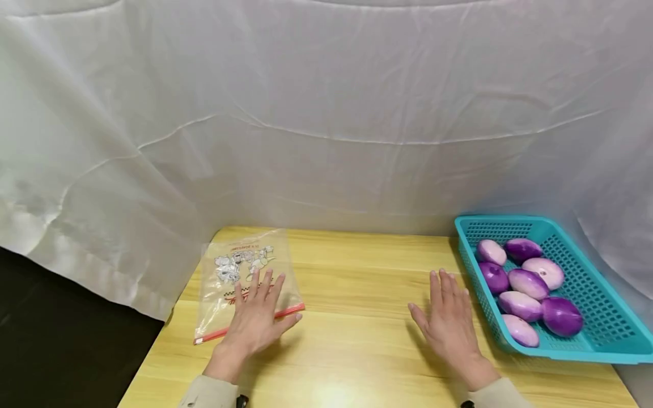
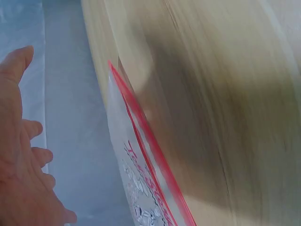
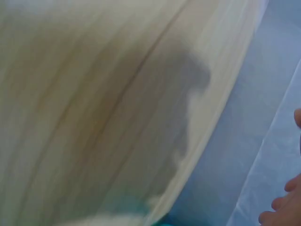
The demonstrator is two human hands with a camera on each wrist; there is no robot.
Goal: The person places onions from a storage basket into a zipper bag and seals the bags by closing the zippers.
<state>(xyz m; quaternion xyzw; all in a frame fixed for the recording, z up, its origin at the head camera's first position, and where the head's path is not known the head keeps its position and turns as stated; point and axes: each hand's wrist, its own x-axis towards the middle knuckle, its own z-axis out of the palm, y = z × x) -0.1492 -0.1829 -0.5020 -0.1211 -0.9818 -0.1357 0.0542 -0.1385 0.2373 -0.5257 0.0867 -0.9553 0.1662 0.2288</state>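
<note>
My left hand (image 1: 257, 317) is held with straight, spread fingers over the lower part of a clear zip bag (image 1: 219, 306), and nothing is in it. The bag lies flat on the table, with printed cartoon figures and a red zip strip along its near edge. In the left wrist view the hand (image 2: 23, 155) hovers apart from the bag (image 2: 136, 188). My right hand (image 1: 449, 323), fingers straight and thumb out, is over the wood just left of a turquoise basket (image 1: 607, 294). Several purple-and-white onions (image 1: 528, 283), rounded and glossy, lie in the basket's left part.
The table (image 1: 352, 277) has a yellow wood-grain top. A pale cloth curtain (image 1: 326, 141) hangs behind it and round both sides. The basket stands at the table's right edge, close to the curtain. A dark area (image 1: 61, 334) lies off the left edge.
</note>
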